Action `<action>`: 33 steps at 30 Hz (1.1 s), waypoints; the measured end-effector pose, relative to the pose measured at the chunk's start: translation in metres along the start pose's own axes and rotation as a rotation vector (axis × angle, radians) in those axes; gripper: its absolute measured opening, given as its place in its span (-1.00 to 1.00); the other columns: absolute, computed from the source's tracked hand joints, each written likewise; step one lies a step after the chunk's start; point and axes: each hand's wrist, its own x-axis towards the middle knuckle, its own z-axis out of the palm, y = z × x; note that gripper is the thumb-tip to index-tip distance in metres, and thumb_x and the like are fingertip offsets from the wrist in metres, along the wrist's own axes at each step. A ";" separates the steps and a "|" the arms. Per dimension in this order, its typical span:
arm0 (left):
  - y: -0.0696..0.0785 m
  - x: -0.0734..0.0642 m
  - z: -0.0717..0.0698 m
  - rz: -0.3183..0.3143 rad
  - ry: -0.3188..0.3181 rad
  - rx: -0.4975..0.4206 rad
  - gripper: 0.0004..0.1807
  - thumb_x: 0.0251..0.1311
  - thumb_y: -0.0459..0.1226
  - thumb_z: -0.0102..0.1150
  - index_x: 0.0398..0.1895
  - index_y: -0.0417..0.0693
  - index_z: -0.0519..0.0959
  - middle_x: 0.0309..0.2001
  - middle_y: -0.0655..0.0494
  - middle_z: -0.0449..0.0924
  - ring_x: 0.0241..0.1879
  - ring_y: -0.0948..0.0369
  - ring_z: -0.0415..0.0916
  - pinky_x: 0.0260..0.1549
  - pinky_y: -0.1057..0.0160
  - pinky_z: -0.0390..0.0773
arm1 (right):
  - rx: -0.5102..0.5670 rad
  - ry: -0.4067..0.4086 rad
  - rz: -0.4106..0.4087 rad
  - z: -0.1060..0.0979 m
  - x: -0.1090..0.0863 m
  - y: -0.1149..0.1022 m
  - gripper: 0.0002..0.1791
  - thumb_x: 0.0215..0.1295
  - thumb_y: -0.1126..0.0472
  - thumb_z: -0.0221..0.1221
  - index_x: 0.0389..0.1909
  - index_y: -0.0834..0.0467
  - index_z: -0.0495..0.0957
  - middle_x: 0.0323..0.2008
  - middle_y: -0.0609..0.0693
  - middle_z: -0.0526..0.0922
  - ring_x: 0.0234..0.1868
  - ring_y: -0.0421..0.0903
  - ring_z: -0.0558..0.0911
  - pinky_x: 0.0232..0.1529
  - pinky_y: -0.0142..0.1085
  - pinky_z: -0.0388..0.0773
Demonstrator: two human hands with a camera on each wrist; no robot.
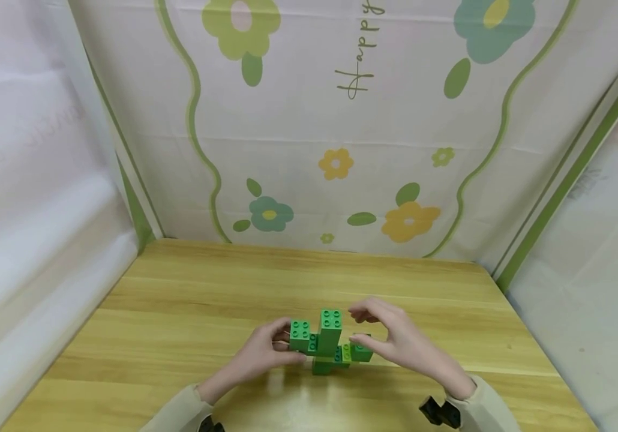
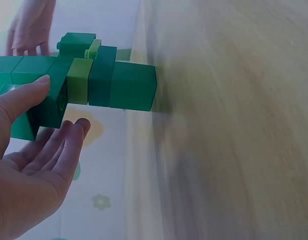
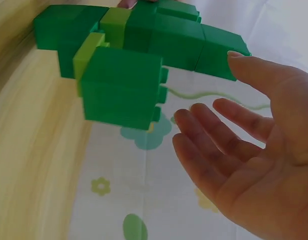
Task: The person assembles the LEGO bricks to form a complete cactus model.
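Brick model (image 1: 326, 345) stands upright on the table (image 1: 179, 312), near the front edge, between the two hands. It is built of green studded bricks: a central column, one arm projecting to each side, and lime-green bricks (image 1: 346, 354) set into the lower part.

Left hand (image 1: 266, 354): thumb and fingers rest against the left arm of the model. In the left wrist view the thumb (image 2: 23, 95) lies on the brick face and the fingers (image 2: 63, 145) extend below it, nearly straight. No curled grip is visible.

Right hand (image 1: 395, 339): fingers are spread and relaxed around the right arm of the model. In the right wrist view the palm faces the bricks, the thumb tip (image 3: 244, 65) is at the edge of the column, and the fingers (image 3: 209, 135) stand just apart from the near brick.

Backdrop (image 1: 341, 120): white cloth printed with flowers and wavy green lines hangs behind the table. Plain white panels (image 1: 28, 180) enclose both sides.
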 end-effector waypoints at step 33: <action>0.006 -0.003 -0.001 0.022 0.054 0.015 -0.52 0.08 -0.30 0.43 0.06 -0.28 0.52 -0.02 -0.21 0.63 -0.11 0.26 0.64 -0.04 0.40 0.69 | 0.140 -0.026 0.150 0.016 -0.045 0.024 -0.62 0.29 0.29 0.29 0.11 0.07 0.52 0.02 -0.04 0.61 0.01 -0.19 0.64 -0.08 -0.22 0.75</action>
